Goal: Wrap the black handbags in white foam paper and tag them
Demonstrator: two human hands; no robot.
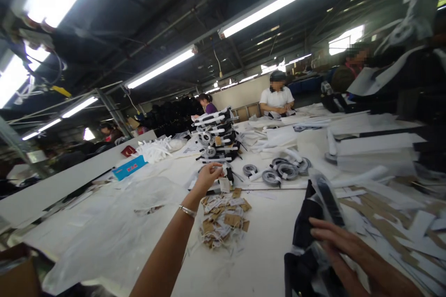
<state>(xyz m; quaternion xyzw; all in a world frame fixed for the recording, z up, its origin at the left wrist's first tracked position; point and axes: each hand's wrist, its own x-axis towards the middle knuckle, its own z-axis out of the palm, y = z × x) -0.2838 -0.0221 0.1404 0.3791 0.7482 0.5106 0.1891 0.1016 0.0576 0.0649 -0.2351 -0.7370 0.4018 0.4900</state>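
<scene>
My left hand is stretched out over the table with fingertips pinched together. A small white hang tag appears to dangle from them, just above a heap of brown and white tags with strings. Beyond that hand rises a stack of black-and-white bundles with coiled grey pieces. My right hand lies with extended fingers against a black fabric item partly covered in clear plastic. Its thumb is not visible.
Coiled grey straps lie at mid-table. Paper and cardboard scraps cover the right side. Clear plastic sheeting spreads left, near a blue box. A person in white works across the table.
</scene>
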